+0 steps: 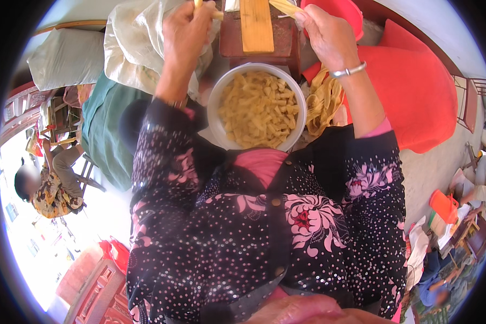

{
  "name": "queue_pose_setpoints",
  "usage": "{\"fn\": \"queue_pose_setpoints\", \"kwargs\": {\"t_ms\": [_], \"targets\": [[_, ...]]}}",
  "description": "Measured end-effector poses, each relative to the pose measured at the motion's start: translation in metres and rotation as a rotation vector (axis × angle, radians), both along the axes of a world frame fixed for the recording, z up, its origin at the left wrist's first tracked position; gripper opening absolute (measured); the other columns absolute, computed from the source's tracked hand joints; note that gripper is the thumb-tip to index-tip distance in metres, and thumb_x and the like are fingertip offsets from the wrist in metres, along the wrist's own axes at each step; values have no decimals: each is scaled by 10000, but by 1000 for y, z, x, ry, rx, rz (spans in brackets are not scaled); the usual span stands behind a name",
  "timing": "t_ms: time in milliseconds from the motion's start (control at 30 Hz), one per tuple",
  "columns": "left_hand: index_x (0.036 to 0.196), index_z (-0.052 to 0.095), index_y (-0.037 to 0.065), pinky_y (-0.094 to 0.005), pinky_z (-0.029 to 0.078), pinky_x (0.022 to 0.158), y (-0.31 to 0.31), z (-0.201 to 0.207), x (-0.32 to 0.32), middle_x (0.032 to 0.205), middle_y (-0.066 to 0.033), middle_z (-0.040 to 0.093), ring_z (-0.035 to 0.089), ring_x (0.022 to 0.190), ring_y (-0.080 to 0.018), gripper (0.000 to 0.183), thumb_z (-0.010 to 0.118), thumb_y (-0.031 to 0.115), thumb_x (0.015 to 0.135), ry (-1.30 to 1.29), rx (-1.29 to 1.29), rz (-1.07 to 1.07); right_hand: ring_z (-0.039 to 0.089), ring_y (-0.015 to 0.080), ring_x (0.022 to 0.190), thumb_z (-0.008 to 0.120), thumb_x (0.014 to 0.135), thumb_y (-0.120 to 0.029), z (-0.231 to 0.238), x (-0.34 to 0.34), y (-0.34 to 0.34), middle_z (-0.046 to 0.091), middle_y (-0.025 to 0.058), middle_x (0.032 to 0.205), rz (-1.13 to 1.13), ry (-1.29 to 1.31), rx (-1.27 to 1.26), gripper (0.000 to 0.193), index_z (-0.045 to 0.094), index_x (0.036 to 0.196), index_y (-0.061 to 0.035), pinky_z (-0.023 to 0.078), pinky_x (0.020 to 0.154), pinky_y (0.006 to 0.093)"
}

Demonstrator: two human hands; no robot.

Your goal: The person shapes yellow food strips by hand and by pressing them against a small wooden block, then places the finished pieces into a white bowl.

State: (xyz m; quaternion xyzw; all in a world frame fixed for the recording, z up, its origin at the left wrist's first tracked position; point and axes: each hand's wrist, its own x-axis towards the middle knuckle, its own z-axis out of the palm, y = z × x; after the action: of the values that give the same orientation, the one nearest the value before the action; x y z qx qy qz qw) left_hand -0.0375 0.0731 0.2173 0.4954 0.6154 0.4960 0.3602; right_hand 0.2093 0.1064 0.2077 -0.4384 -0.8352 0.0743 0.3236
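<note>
At the top of the head view, my left hand (191,24) is closed around a short pale-yellow strip (217,14). My right hand (329,32) pinches the end of a longer pale-yellow flat strip (286,7), which runs toward the wooden board (257,29). That narrow board lies on a dark red stool (231,40) between my hands. Nearer to me stands a white bucket (302,116) holding many short, thick yellowish pieces. Long, loose yellowish strips (324,102) lie in a heap just right of the bucket, below my right wrist.
A translucent plastic bag (129,40) and green cloth (108,127) are at the left. Red cloth (410,97) spreads at the right, with a red basin (343,13) behind my right hand. One person (54,189) sits far left; another (434,283) is lower right.
</note>
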Motion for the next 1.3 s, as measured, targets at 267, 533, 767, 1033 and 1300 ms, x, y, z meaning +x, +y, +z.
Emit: {"fn": "queue_pose_setpoints", "kwargs": {"t_ms": [267, 533, 767, 1033, 1300], "targets": [[989, 600, 20, -208, 413, 452, -120, -44, 24, 656, -47, 601, 517, 490, -82, 376, 508, 379, 930, -82, -543, -452, 596, 209, 624, 567, 841, -257, 17, -27, -102, 549, 27, 660, 317, 57, -132, 148, 534, 788, -123, 464, 511, 329], [1250, 448, -21, -364, 434, 932, -141, -85, 49, 1097, -136, 588, 558, 1032, -209, 482, 474, 348, 942, -354, -406, -618, 573, 304, 613, 579, 856, -252, -19, -45, -153, 531, 109, 646, 499, 173, -389, 213, 501, 776, -70, 436, 509, 381], [1221, 447, 0, -362, 466, 833, -122, -88, 53, 926, -96, 597, 582, 816, -178, 433, 368, 351, 979, -1253, -796, -434, 548, 292, 566, 534, 907, -246, -33, -50, -174, 531, 130, 634, 604, 306, -821, 197, 543, 853, -57, 412, 527, 361], [1067, 527, -5, -308, 487, 636, -130, -111, 29, 867, -83, 599, 589, 734, -197, 362, 427, 305, 911, -1414, -583, -435, 552, 60, 595, 474, 960, -248, -30, -51, -156, 606, -3, 721, 426, 705, -1008, 254, 585, 986, -21, 436, 512, 188], [1043, 516, -32, -433, 489, 685, -129, -85, 34, 818, -94, 599, 602, 733, -236, 305, 406, 205, 887, -1458, -678, -463, 661, 208, 668, 465, 943, -228, -53, -51, -127, 647, 126, 841, 204, 677, -661, 270, 579, 1039, -4, 511, 588, 287]]}}
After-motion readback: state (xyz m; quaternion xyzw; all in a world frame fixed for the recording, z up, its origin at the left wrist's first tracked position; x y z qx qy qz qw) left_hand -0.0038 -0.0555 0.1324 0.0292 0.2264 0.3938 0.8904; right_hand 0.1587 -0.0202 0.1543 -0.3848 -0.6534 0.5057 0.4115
